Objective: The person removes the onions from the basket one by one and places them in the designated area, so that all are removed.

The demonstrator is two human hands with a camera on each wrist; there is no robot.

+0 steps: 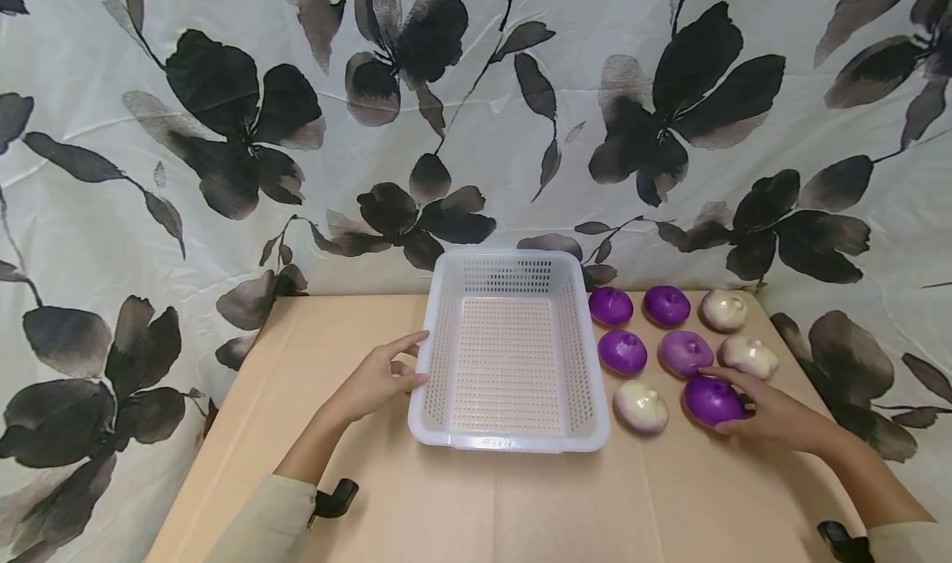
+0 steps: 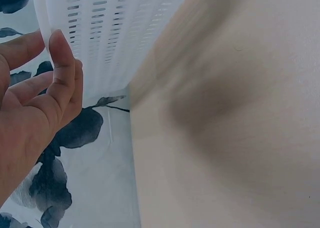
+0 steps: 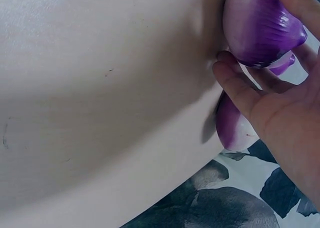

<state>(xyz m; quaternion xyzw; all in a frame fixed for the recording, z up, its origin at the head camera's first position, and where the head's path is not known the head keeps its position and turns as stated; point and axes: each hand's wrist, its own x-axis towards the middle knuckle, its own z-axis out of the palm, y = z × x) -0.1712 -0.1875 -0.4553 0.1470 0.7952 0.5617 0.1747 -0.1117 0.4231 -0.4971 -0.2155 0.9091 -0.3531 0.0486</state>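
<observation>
A white plastic basket [image 1: 509, 441] with slotted walls and a perforated bottom stands on the table. My left hand [image 1: 378, 384] is at its left rim, thumb and fingers on the edge; the left wrist view shows fingertips [image 2: 59, 43] against the outer wall just under that rim. To the right of the basket, my right hand [image 1: 773, 410] grips a glossy purple onion [image 1: 710, 402], with fingers over its far side and thumb at the near side. Seen from the right wrist, the onion [image 3: 260, 28] has its pointed tip towards the palm.
More onions sit in rough rows right of the basket: purple ones [image 1: 622, 352] and whitish ones [image 1: 641, 407]. A paler purple onion [image 1: 684, 354] lies just behind the held one. A floral cloth [image 1: 535, 158] hangs along the back edge of the wooden table [image 1: 476, 505].
</observation>
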